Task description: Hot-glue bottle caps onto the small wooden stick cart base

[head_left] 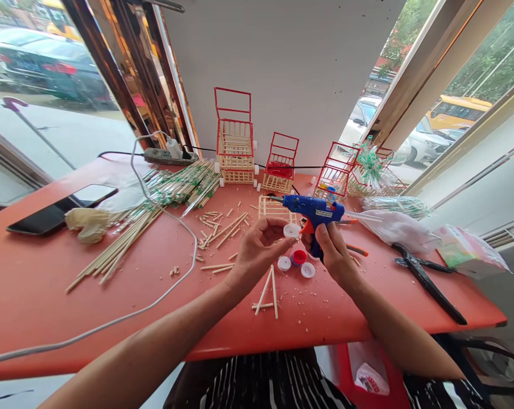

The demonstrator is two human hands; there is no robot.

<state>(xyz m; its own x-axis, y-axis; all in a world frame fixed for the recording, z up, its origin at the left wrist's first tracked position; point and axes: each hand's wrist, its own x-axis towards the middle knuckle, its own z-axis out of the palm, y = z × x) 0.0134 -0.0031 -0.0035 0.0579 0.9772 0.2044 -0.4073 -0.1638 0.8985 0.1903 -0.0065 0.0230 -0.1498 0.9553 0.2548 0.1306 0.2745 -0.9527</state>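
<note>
My left hand (pixel 263 247) pinches a white bottle cap (pixel 291 230) by its edge, hollow side up. Wrapped around the handle of a blue hot glue gun (pixel 314 211) is my right hand (pixel 331 250). The gun's nozzle points left, above and behind the cap, and a clear glue stick (pixel 365 216) sticks out of its back. Below my hands on the table lie two more white caps (pixel 307 270) and a red cap (pixel 298 257). Behind the left hand a flat frame of wooden sticks (pixel 276 205) lies partly hidden. Several joined sticks (pixel 265 292) form an A shape nearer me.
Small stick carts (pixel 235 147) with red handles stand at the back. Bundled sticks (pixel 171 187), a phone (pixel 90 195) and a power strip (pixel 169 154) are on the left. A white cable (pixel 193 250) crosses the table. Black cutters (pixel 430 283) and a tissue pack (pixel 470 250) lie right.
</note>
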